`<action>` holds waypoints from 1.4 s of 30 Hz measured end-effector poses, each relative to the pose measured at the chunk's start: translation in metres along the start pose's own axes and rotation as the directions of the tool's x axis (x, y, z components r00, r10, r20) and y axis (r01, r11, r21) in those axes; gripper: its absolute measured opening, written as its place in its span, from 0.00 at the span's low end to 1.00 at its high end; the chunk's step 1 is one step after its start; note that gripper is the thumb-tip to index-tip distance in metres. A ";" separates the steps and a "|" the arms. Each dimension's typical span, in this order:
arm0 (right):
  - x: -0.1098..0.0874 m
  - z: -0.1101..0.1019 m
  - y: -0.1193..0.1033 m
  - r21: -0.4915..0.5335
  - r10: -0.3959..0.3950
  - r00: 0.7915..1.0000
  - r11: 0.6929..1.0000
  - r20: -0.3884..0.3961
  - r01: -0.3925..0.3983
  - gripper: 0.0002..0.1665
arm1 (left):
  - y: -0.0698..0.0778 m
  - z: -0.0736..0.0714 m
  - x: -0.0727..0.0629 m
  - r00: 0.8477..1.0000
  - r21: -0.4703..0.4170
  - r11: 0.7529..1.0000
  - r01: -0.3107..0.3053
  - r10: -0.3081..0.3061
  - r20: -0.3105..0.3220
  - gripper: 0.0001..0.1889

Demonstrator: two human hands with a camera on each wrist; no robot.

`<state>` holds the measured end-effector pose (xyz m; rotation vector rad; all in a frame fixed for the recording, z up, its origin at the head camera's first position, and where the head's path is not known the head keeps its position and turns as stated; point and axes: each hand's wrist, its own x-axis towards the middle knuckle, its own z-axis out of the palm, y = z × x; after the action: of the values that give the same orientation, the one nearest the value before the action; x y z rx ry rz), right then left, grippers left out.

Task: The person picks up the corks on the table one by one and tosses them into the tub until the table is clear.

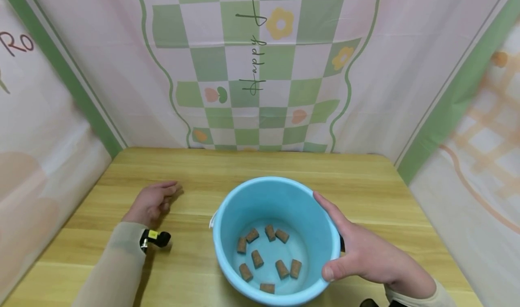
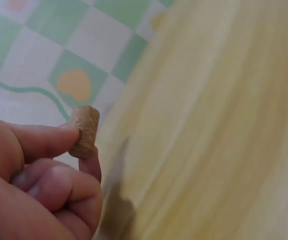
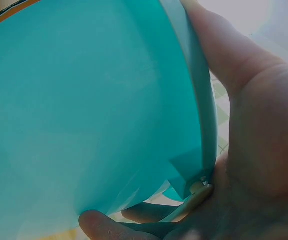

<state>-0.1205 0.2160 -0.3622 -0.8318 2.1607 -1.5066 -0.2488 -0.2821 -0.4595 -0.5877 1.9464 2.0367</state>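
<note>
My left hand (image 1: 152, 202), over the left part of the table, pinches a small brown cork (image 2: 85, 131) between thumb and fingertip. The other fingers curl in below it in the left wrist view. A light blue bucket (image 1: 280, 203) is at the front middle, its mouth facing me. Several corks (image 1: 257, 259) lie scattered on its bottom. My right hand (image 1: 365, 253) grips the bucket's right side, thumb at the rim and other fingers along the outer wall. In the right wrist view, fingertips (image 3: 96, 225) reach beneath the blue wall, beside the handle's mount.
The wooden table (image 1: 195, 171) extends around the bucket. A patterned cloth (image 1: 243, 63) hangs behind its back edge, with more cloth at both sides. A white bit of the bucket's handle (image 1: 212, 220) sticks out at its left rim.
</note>
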 end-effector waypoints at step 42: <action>0.002 -0.001 0.000 0.024 -0.014 1.000 1.000 0.012 0.013 0.72 | 0.083 0.081 -0.114 0.844 -0.192 0.920 -0.342 0.391 0.367 0.17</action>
<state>-0.1222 0.2154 -0.3614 -0.8470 2.1287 -1.5267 -0.1946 -0.1968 -0.3318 0.2019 1.7944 2.2804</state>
